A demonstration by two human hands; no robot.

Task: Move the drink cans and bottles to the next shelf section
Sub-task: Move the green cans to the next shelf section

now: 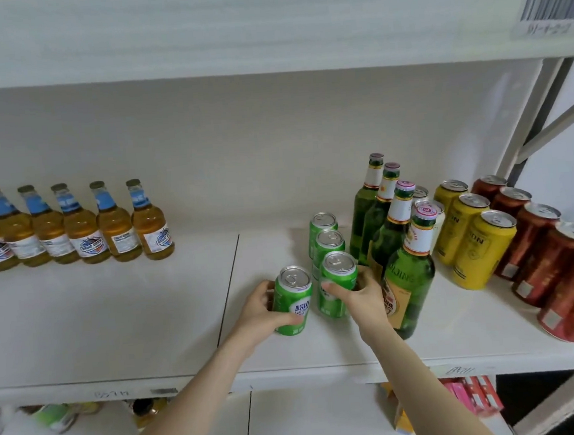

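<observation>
Both hands are in on the shelf [115, 316]! The left hand [260, 310] curls its fingers [267, 292] round the left can [294, 306], just right of the seam [230, 280]. The right hand [360, 294] grasps the right can [335, 282], front of the green row. Both cans are upright, but whether they're lifted or seated is hard to say. Amber bottles [115, 231] line the left section's back. Green bottles [410, 276], yellow cans [480, 253] and red cans [550, 258] crowd the right.
</observation>
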